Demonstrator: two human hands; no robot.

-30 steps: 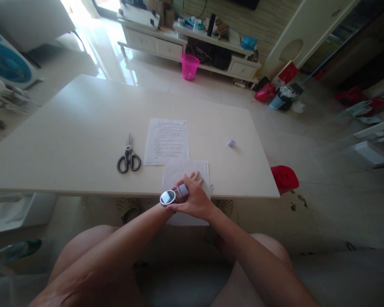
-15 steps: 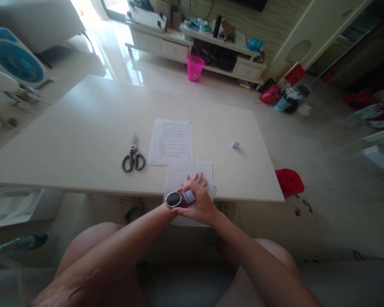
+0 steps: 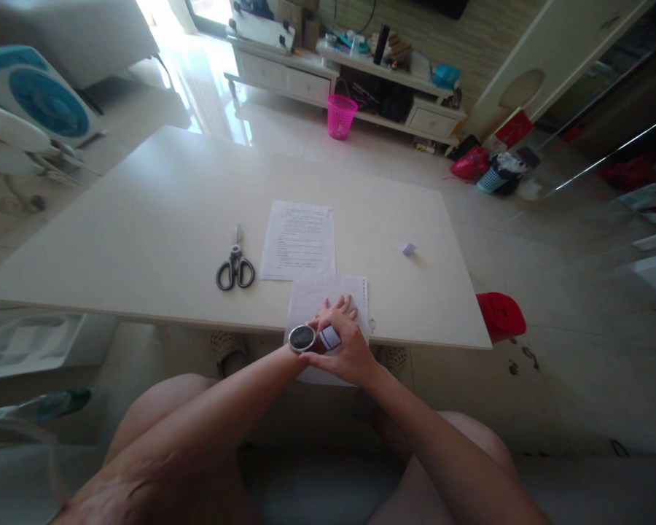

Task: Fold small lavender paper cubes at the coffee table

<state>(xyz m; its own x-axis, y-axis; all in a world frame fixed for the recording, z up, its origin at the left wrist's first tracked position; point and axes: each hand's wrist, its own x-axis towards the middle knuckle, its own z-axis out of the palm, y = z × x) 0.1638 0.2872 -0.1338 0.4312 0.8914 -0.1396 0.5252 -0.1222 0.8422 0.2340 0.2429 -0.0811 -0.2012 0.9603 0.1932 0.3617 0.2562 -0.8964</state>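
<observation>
My left hand (image 3: 340, 306) lies at the near edge of the table, its fingers stretched flat on a white sheet of paper (image 3: 311, 292) that hangs over the edge. On that wrist is a round-faced watch (image 3: 302, 337) with a pale purple strap (image 3: 331, 337). My right hand (image 3: 354, 355) crosses over the back of the left hand, fingers curled around the strap beside the watch face. Most of my left hand is hidden under the right one.
A printed sheet (image 3: 300, 239) lies further in on the cream table (image 3: 142, 219), with black-handled scissors (image 3: 235, 267) to its left and a small purple bit (image 3: 409, 249) to the right. A red stool (image 3: 501, 315) stands by the table's right corner. A pink basket (image 3: 341, 116) sits on the floor.
The view has drifted a little to the right. The watch face has turned from a bright glare to dark. Both hands stay together at the table edge.
</observation>
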